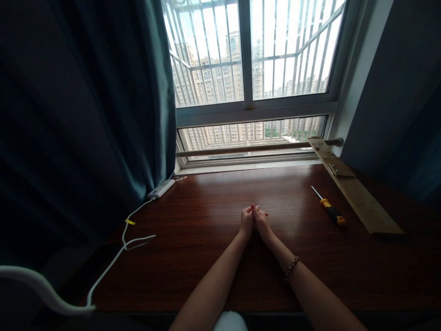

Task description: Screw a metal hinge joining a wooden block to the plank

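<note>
A reddish-brown wood-grain table [193,220] fills the lower frame, glossy where daylight falls from the grey-framed window [246,55] at top centre, beyond which stand bars and tall buildings; a dark blue curtain [138,92] hangs at upper left. On the table at right of centre lies a screwdriver with a yellow-and-black handle [331,211], its long axis diagonal, metal tip towards the upper left and handle end towards the lower right. Beside it, a long flat tan strip [361,198] slants from the window rail to the right; small metal screws [333,169] sit at a brown fold on it, whether inside or on top I cannot tell. At centre, the left hand [246,220] and right hand [262,222] are clasped together, fingers folded; what their palms enclose is hidden.
</note>
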`<state>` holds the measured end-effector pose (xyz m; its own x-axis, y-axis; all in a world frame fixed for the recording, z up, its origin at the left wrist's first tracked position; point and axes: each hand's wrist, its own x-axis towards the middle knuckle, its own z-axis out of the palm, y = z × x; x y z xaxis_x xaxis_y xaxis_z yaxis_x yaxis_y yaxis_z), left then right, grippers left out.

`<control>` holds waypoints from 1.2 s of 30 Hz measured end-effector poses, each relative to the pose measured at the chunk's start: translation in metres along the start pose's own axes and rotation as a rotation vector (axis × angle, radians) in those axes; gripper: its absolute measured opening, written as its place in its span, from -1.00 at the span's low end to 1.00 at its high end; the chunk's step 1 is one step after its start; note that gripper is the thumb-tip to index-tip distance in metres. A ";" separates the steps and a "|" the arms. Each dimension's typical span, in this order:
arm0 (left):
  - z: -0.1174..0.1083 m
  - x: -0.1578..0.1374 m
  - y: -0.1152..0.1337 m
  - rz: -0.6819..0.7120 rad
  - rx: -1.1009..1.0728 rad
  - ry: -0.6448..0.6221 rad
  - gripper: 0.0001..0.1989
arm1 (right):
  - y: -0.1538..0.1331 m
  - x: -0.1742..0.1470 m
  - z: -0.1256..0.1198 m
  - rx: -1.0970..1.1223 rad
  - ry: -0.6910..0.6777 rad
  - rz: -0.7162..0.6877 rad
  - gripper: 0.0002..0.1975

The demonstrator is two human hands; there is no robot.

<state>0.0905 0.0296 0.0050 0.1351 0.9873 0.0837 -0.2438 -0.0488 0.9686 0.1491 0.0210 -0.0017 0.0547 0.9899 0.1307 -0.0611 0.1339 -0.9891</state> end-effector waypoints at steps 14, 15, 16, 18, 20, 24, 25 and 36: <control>-0.001 0.003 -0.004 -0.008 0.023 -0.021 -0.61 | -0.002 0.000 -0.001 -0.011 0.007 -0.007 -0.43; -0.001 0.002 -0.004 -0.006 0.023 -0.020 -0.61 | -0.001 0.000 -0.001 -0.006 0.004 -0.003 -0.43; -0.001 0.002 -0.003 -0.004 0.022 -0.020 -0.61 | -0.001 0.000 -0.001 -0.003 0.002 0.001 -0.43; 0.000 0.001 -0.002 -0.006 0.020 -0.018 -0.62 | 0.000 0.000 -0.001 -0.008 0.003 0.001 -0.43; 0.001 0.001 -0.002 -0.008 0.019 -0.014 -0.62 | -0.001 0.000 -0.002 -0.018 0.008 -0.002 -0.41; 0.001 0.002 -0.002 0.004 0.023 -0.026 -0.62 | -0.002 -0.001 -0.002 -0.027 0.024 -0.003 -0.41; 0.001 0.002 -0.002 0.000 0.024 -0.025 -0.62 | -0.003 -0.001 -0.002 -0.029 0.027 -0.006 -0.41; 0.005 -0.002 0.004 -0.003 -0.007 -0.048 -0.63 | -0.002 -0.002 -0.005 -0.051 0.012 -0.007 -0.41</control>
<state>0.0940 0.0267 0.0101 0.1818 0.9790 0.0923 -0.2498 -0.0448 0.9673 0.1537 0.0188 -0.0004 0.0672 0.9883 0.1368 -0.0099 0.1378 -0.9904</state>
